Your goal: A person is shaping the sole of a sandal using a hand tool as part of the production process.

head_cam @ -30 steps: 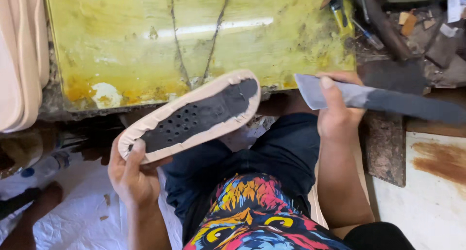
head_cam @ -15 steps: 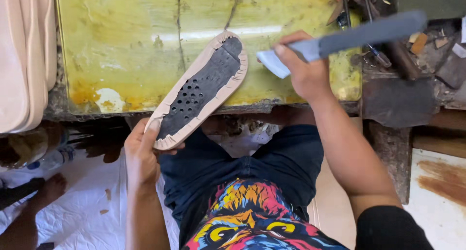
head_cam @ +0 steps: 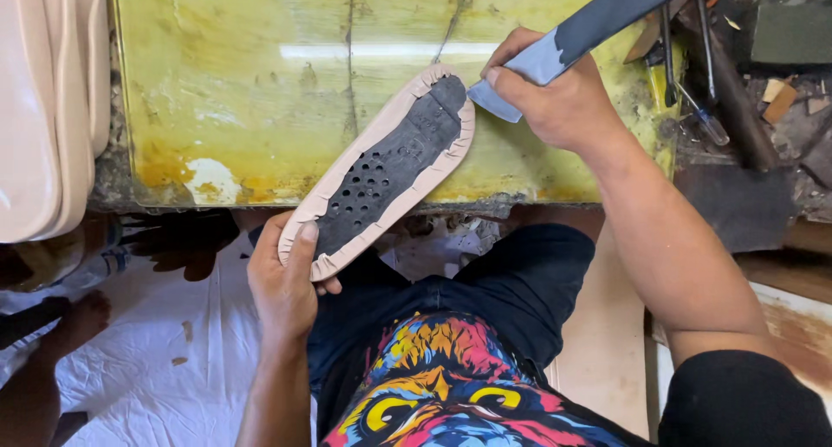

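The left hand [head_cam: 282, 287] grips the heel of a shoe sole [head_cam: 381, 169] propped on the yellow desk [head_cam: 243, 91]. The right hand [head_cam: 555, 100] clasps a flat blade [head_cam: 598, 22] at the sole's toe.

At your 12 o'clock: stained yellow-green slab [head_cam: 243, 91]; beige-rimmed black perforated sole [head_cam: 381, 169]; grey-and-black blade [head_cam: 589, 26]; multicoloured shirt [head_cam: 442, 386].

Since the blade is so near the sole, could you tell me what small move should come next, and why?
Probably ease the flat blade in the right hand down onto the toe rim of the shoe sole. Its pale tip sits just beside the pleated tan edge, and the left hand grips the heel, bracing the sole on the yellow worktop.
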